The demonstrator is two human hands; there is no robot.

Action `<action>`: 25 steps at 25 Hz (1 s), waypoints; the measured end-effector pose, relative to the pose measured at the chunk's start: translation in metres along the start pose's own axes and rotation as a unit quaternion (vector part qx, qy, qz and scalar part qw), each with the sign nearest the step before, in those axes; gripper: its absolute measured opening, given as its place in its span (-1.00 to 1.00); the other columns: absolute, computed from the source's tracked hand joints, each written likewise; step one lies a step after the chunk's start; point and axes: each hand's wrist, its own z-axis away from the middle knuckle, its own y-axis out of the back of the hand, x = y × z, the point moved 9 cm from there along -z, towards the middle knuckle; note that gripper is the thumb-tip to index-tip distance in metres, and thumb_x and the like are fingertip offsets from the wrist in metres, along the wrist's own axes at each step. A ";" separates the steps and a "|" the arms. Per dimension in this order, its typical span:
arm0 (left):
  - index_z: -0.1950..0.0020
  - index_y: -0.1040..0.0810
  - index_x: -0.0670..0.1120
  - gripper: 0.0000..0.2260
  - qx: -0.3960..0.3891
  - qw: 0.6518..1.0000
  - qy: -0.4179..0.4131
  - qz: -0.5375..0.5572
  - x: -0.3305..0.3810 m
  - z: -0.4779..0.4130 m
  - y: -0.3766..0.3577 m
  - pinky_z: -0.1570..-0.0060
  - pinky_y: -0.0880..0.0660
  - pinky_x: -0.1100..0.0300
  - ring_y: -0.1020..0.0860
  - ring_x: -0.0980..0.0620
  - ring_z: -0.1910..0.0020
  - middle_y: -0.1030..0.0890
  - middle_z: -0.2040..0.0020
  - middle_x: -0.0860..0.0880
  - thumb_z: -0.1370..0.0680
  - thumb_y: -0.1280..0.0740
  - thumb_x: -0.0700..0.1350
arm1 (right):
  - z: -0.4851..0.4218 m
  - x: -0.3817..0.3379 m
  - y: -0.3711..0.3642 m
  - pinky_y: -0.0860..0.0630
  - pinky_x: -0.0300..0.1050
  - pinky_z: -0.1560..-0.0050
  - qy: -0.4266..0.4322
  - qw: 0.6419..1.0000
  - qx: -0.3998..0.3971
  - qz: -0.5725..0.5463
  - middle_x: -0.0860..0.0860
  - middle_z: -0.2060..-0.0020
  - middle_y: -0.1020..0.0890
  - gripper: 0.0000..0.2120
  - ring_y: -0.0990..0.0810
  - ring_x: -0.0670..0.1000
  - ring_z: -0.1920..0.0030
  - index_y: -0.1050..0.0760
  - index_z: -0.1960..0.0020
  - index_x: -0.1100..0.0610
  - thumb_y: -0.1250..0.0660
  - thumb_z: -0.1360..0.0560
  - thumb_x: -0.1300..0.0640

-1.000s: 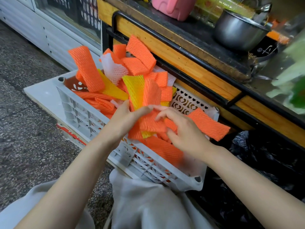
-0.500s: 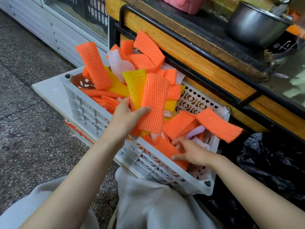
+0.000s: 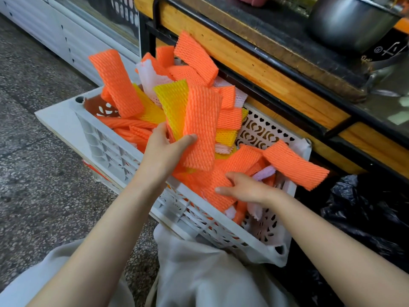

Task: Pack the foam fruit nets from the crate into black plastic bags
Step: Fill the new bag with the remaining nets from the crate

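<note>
A white plastic crate (image 3: 115, 151) stands on the floor, heaped with orange, yellow and white foam fruit nets (image 3: 194, 56). My left hand (image 3: 164, 149) grips a bunch of upright nets, an orange one (image 3: 202, 127) in front and a yellow one (image 3: 172, 100) behind. My right hand (image 3: 247, 188) reaches into the crate's near right part, fingers curled round a flat orange net (image 3: 218, 193). A black plastic bag (image 3: 365, 216) lies crumpled to the right of the crate.
A wooden counter with a black metal frame (image 3: 276, 69) runs behind the crate and carries a steel pot (image 3: 347, 21). A white cabinet (image 3: 73, 36) stands at the upper left. Speckled floor (image 3: 33, 173) lies to the left. My light-clothed knees (image 3: 199, 280) are below the crate.
My right hand let go of the bunch, dropped to the crate's near right part and closed on an orange net there. My left hand kept the bunch upright.
</note>
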 end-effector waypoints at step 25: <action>-0.31 -0.41 -0.07 -0.62 -0.063 0.971 -0.169 -0.159 0.013 0.043 -0.055 0.11 -0.37 0.51 -0.51 0.19 0.05 -0.54 0.00 0.13 -0.52 -0.36 -0.06 | 0.121 -0.088 0.070 -0.55 -0.10 0.09 0.142 0.909 0.391 -0.015 -0.05 0.02 -0.51 -0.68 -0.57 -0.04 0.05 -0.19 -0.15 0.03 -0.30 -0.53 0.10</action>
